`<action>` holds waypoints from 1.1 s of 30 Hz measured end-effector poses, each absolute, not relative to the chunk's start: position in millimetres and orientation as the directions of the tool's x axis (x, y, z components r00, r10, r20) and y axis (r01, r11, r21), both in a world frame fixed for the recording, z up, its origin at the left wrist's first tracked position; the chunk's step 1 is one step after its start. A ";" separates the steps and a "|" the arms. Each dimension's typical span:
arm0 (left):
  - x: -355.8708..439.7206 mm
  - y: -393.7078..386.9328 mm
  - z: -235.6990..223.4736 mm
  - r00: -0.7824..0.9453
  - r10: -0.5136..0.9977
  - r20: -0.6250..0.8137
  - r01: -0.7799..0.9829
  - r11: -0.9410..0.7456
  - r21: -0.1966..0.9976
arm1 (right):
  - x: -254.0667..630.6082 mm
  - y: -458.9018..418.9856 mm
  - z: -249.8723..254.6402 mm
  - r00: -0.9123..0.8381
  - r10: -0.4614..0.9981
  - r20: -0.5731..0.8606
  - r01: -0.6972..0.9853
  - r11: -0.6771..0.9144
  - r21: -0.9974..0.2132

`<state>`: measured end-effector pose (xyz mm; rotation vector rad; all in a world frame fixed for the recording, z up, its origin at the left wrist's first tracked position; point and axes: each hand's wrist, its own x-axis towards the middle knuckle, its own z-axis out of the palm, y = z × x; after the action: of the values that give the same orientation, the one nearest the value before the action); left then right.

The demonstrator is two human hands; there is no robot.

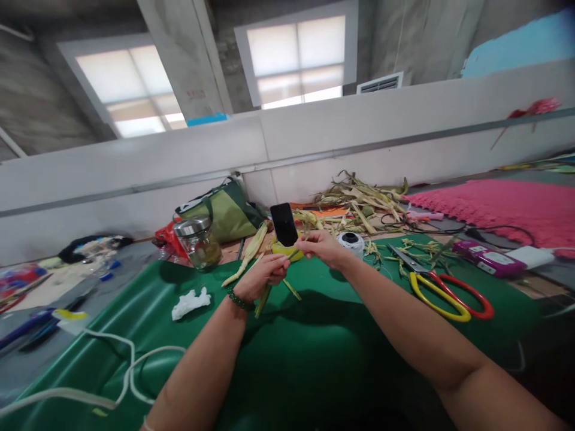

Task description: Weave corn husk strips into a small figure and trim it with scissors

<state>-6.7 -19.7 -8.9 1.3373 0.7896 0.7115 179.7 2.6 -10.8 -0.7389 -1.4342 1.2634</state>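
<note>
Above the green mat [305, 359], both my hands are closed on a thin bundle of green-yellow plant stalks [262, 302]. My left hand [265, 276], with a dark bead bracelet at the wrist, wraps round its middle, and the lower ends stick out below the fist. The upper end is pinched between the fingertips of my right hand [323, 246]. Just behind the hands a black-screened phone [284, 224] leans upright in a yellow holder [294, 254]. A spool of white thread [352, 244] stands beside my right hand. A pale husk-like piece [247, 257] lies beyond my left hand.
Large scissors [433, 284] with red and yellow handles lie at right, near a purple box [489, 258]. A lidded glass jar [197, 242], green bag [231, 209] and crumpled tissue [191, 304] are at left. Dried husks [359, 200] pile up behind. White cable [130, 359] crosses front left.
</note>
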 end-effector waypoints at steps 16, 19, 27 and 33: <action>-23.4 -4.0 -8.2 0.369 0.929 0.026 -0.215 0.058 0.975 | 208.1 27.9 -8.7 0.395 0.854 0.338 -0.385 0.488 -0.784; -19.9 -4.2 -7.4 0.316 0.948 0.031 -0.260 0.055 0.964 | 199.9 21.7 -10.7 0.438 0.794 0.421 -0.257 0.560 -0.788; -25.7 -2.2 -2.0 0.138 0.989 0.047 -0.476 0.025 0.879 | 223.7 -35.9 34.5 0.621 0.480 0.620 0.009 0.786 -0.618; -33.4 -0.1 5.0 0.027 0.999 0.035 -0.652 -0.009 0.758 | 280.0 -103.9 69.8 0.328 0.417 0.848 0.493 0.690 -0.530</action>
<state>-33.4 -0.1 5.0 0.7058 0.6366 1.4536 280.0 -103.9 69.8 -0.8701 -1.2829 -0.0590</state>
